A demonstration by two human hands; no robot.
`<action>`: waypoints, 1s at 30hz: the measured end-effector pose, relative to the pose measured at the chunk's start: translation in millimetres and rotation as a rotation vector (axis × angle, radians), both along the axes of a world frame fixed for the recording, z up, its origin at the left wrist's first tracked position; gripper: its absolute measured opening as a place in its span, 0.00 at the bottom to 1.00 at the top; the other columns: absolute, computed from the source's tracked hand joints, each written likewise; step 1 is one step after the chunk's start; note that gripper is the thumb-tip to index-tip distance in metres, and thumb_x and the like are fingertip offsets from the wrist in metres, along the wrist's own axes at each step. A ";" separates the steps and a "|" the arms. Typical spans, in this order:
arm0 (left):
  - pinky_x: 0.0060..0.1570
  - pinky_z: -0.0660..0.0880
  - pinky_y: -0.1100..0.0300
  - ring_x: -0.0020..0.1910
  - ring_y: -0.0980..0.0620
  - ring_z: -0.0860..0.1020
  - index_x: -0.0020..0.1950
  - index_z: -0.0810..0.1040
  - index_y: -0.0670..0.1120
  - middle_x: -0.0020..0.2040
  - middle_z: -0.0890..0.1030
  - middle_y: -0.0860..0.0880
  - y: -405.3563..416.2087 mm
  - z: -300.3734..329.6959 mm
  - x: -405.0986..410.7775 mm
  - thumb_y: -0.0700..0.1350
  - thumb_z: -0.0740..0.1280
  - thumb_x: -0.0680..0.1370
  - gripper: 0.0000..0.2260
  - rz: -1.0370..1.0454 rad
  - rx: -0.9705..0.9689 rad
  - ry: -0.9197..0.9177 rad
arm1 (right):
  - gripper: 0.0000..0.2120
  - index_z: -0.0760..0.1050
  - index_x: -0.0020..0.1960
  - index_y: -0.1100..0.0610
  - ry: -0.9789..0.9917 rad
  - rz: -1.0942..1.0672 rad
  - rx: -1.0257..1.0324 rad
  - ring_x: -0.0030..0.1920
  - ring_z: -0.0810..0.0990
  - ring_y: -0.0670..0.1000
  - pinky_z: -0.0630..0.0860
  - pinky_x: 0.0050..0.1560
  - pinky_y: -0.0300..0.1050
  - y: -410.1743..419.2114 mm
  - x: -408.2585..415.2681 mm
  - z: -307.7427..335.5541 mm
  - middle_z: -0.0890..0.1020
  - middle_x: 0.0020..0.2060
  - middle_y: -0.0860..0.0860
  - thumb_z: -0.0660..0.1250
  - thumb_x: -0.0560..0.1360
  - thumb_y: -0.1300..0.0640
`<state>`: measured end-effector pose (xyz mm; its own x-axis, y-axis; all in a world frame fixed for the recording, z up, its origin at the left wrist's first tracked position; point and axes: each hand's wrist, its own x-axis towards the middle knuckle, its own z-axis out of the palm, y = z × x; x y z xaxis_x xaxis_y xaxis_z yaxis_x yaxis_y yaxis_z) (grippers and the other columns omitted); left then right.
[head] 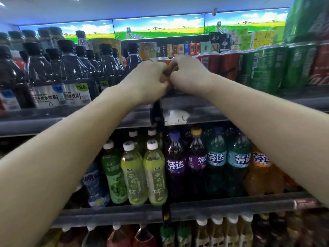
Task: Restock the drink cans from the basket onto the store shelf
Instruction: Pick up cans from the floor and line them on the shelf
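Both my hands reach up to the upper shelf [187,102] at the centre of the view. My left hand [151,81] and my right hand [188,75] curl round an orange-topped drink can [162,60] from either side, fingers almost meeting in front of it. Only the can's rim and a sliver of its side show between the hands. It stands at the left end of a row of red cans [226,65] and green cans [263,68]. The basket is out of view.
Dark tea bottles [71,72] crowd the upper shelf to the left of my hands. Below stand green tea bottles [154,173] and purple, teal and orange soda bottles [217,161]. More bottles fill the bottom shelf. A stack of green cases [308,18] rises at top right.
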<state>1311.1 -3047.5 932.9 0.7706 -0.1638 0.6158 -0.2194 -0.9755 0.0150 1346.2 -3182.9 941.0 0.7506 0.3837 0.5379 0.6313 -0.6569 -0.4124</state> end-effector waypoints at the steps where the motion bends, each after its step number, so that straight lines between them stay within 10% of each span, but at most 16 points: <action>1: 0.55 0.70 0.54 0.57 0.41 0.77 0.56 0.80 0.43 0.55 0.78 0.41 1.1 -9.4 -13.7 0.46 0.63 0.78 0.12 -0.030 -0.043 -0.104 | 0.14 0.79 0.60 0.60 -0.030 0.010 0.140 0.56 0.80 0.55 0.78 0.56 0.48 -2.0 -10.0 -5.0 0.82 0.54 0.55 0.63 0.76 0.62; 7: 0.45 0.72 0.54 0.47 0.48 0.74 0.51 0.78 0.40 0.49 0.75 0.46 -1.3 -127.8 -96.2 0.41 0.67 0.77 0.05 -0.043 -0.186 -0.400 | 0.11 0.77 0.55 0.58 -0.212 0.226 0.690 0.49 0.79 0.47 0.74 0.49 0.35 -9.5 -83.9 -107.8 0.81 0.48 0.50 0.62 0.74 0.67; 23: 0.43 0.75 0.48 0.48 0.42 0.79 0.50 0.73 0.48 0.46 0.76 0.50 64.8 -622.9 -204.1 0.44 0.69 0.75 0.07 0.112 -0.445 0.718 | 0.13 0.76 0.56 0.57 0.595 -0.065 0.318 0.45 0.78 0.51 0.78 0.50 0.53 46.2 -192.6 -639.2 0.78 0.47 0.49 0.68 0.73 0.66; 30: 0.61 0.76 0.47 0.66 0.40 0.77 0.76 0.66 0.47 0.69 0.75 0.44 83.9 -925.8 -239.6 0.48 0.68 0.80 0.25 0.289 -0.381 1.266 | 0.29 0.74 0.68 0.61 0.998 -0.167 -0.042 0.61 0.77 0.66 0.76 0.60 0.61 50.8 -227.2 -973.0 0.78 0.60 0.63 0.75 0.69 0.58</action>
